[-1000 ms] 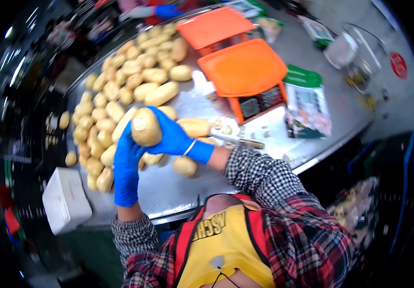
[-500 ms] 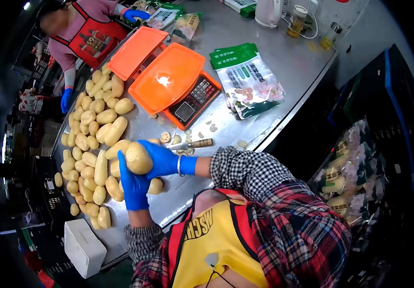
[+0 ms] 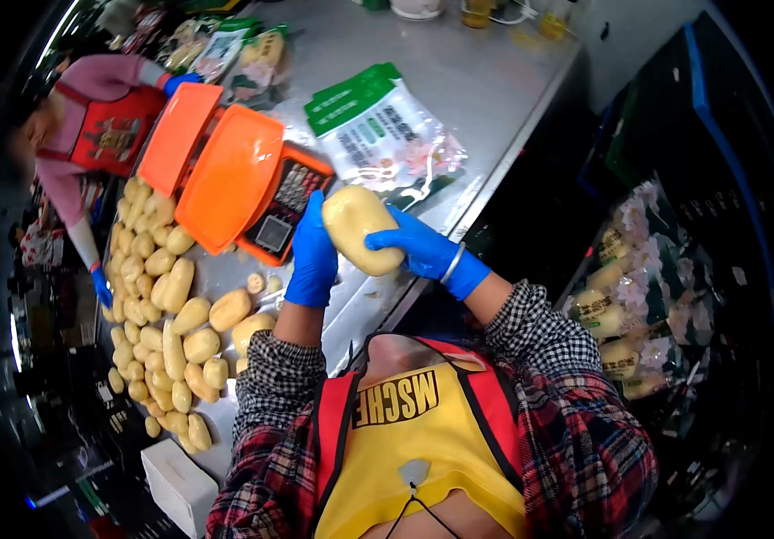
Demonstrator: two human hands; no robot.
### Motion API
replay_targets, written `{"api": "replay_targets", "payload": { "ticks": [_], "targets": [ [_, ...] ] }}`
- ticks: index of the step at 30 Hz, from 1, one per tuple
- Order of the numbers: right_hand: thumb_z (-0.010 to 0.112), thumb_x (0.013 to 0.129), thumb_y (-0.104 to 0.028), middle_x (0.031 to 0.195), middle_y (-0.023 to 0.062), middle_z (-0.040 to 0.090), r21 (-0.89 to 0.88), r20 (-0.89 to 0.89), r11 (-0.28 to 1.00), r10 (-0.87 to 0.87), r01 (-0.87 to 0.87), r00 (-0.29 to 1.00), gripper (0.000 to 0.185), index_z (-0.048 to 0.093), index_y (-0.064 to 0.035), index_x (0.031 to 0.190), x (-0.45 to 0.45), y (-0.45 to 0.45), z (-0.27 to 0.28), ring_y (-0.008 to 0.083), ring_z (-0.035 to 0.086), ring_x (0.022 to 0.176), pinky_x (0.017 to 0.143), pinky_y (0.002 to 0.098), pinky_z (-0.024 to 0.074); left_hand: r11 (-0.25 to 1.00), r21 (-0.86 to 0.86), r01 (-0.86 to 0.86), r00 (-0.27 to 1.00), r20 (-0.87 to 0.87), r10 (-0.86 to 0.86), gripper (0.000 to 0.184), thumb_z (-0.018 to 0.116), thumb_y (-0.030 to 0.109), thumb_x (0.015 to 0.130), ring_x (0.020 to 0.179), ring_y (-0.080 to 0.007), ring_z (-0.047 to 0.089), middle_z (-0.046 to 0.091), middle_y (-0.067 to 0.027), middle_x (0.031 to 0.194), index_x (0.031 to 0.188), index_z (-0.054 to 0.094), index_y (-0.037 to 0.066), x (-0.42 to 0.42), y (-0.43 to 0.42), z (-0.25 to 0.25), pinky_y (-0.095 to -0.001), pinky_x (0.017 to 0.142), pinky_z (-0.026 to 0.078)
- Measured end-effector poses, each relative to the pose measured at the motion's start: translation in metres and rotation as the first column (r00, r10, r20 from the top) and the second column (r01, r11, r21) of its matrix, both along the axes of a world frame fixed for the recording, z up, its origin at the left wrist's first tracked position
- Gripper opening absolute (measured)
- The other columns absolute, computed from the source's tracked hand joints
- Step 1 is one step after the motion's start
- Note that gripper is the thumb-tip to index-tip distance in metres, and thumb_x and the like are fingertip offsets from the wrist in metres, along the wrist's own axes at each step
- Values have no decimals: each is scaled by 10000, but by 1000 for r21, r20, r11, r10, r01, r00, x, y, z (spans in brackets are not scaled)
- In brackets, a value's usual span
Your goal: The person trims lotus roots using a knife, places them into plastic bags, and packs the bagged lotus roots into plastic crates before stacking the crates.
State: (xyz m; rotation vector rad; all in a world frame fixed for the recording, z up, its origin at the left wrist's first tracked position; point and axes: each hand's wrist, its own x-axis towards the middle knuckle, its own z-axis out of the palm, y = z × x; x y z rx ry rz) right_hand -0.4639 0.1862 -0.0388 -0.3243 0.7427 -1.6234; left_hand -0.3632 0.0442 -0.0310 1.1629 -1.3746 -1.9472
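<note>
Both my blue-gloved hands hold one large, smooth yellow lotus root piece (image 3: 362,230) in front of the orange scale. My left hand (image 3: 313,247) presses against its left side, fingers pointing up. From the right, my right hand (image 3: 418,244) grips it with the thumb across its face. Just left of my hands is the orange scale (image 3: 230,180) with its dark keypad. Green-and-white printed bags (image 3: 387,135) lie stacked on the metal table beyond the piece. A large heap of similar pieces (image 3: 158,278) spreads over the table's left side.
A co-worker in a red apron (image 3: 116,135) stands at the far left, one gloved hand by the heap. A second orange scale (image 3: 176,139) is beside the first. A white box (image 3: 179,490) sits at the near left edge. Filled bags (image 3: 643,305) are stacked at the right, below the table (image 3: 486,54).
The view has turned and shifted toward the right. My hands have moved the piece rightward, from beside the heap to near the printed bags. The co-worker has come further into view.
</note>
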Motion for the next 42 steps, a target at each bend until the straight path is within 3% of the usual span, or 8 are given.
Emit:
{"api": "replay_targets", "payload": {
  "ticks": [3,10,16,19,22,31,38,42],
  "targets": [
    [652,815,-41,1255,106,528,10,202,991,-131,132,970,613,380,-26,1364,-36,42,-18,214,552,1141,942,339,486,591,-756,281,956,167,-240,356,390,239,1009,961,-181,574,623,-94,1077,1222,576,22,-38,-1,-27,-312,898,435],
    [617,820,-69,1337,177,460,32,369,916,-383,401,847,660,316,-46,1408,-89,109,-55,353,484,1217,1014,480,427,-186,-704,685,707,704,-64,507,670,298,810,952,-341,566,577,-174,1068,1230,544,43,-68,32,-51,-426,809,461],
    [609,804,-29,1338,122,457,-3,310,905,-403,425,861,683,321,-100,1419,-101,105,-62,310,470,1224,1020,458,417,-138,-780,610,775,624,-96,208,548,103,825,714,-300,567,557,-109,797,1025,588,65,-65,23,-79,-418,610,450],
    [589,824,-62,1405,193,396,28,179,920,-390,392,903,674,294,-46,1430,-94,91,-63,407,403,1281,1052,491,378,233,-885,404,912,368,-182,96,527,128,815,696,-337,573,570,-168,729,775,600,82,-70,20,-100,-444,592,443],
    [600,817,-93,1407,224,381,-19,270,977,-198,210,942,692,278,-17,1425,-91,59,-47,391,413,1277,1037,548,382,16,-880,475,879,476,36,117,583,201,781,626,-322,592,587,-153,696,745,629,100,-76,16,-107,-468,579,451],
    [620,789,-142,1310,172,466,58,-124,975,-204,213,971,676,334,-33,1391,-89,21,-43,321,488,1189,986,460,432,921,-196,336,938,162,-308,158,730,157,737,585,-76,542,624,-43,628,682,669,21,-77,-12,-28,-256,541,457],
    [686,719,-46,1191,125,532,138,-861,919,-73,368,504,677,408,-22,1335,-86,49,-67,263,541,1088,950,407,452,296,-889,349,936,316,-155,154,624,203,759,738,-343,630,614,-162,783,827,633,65,-110,32,-8,-460,605,496],
    [629,847,-259,1204,137,559,209,102,924,-347,321,932,502,473,-23,1261,-83,43,-25,265,557,1085,926,418,468,79,-898,434,900,427,-86,139,605,205,748,728,-299,655,631,-132,765,775,670,85,-94,41,16,-413,575,521]
  ]
}}
